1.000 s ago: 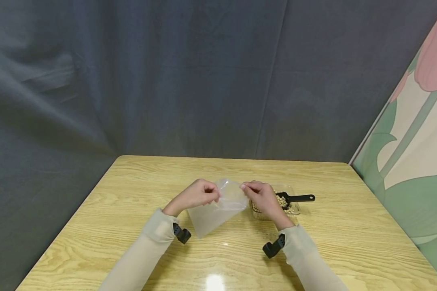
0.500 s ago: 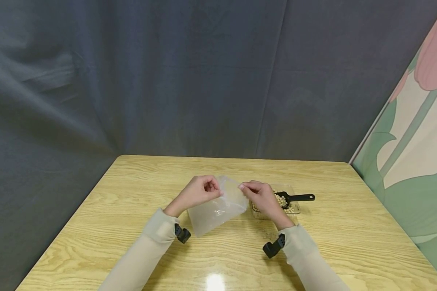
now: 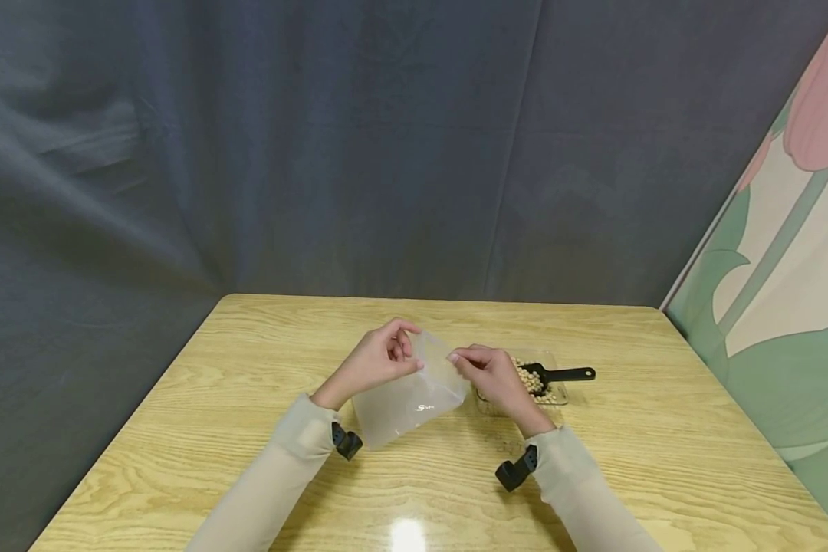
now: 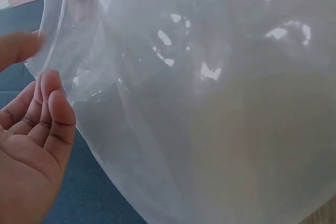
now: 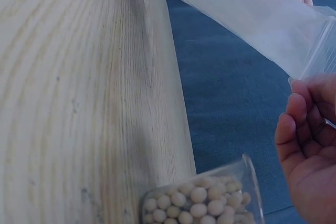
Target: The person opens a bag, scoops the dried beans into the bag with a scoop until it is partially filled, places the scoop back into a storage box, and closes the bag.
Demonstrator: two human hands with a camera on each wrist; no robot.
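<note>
A translucent zip-lock bag [image 3: 403,402] hangs slanted between the two hands, its zip strip [image 4: 60,19] running along the upper edge. The right hand [image 3: 491,376] pinches the bag's right corner between thumb and curled fingers; in the right wrist view, the fingertips [image 5: 298,88] sit right at the end of the zip. At the bag's other top side is the left hand [image 3: 379,359], its thumb and forefinger spread apart. Seen from the left wrist, the thumb [image 4: 21,48] meets the zip edge while the bent fingers [image 4: 55,103] lie just below it.
Behind the right hand, a clear plastic box [image 3: 559,400] of pale round beans [image 5: 199,203] stands on the wooden table [image 3: 662,429]. A black scoop [image 3: 569,375] rests in the beans, handle pointing right. A dark curtain [image 3: 386,153] hangs beyond the table's far edge.
The left thumb and forefinger have parted from a closed pinch, and that hand has risen slightly. The right hand has shifted a little left, still pinching the bag.
</note>
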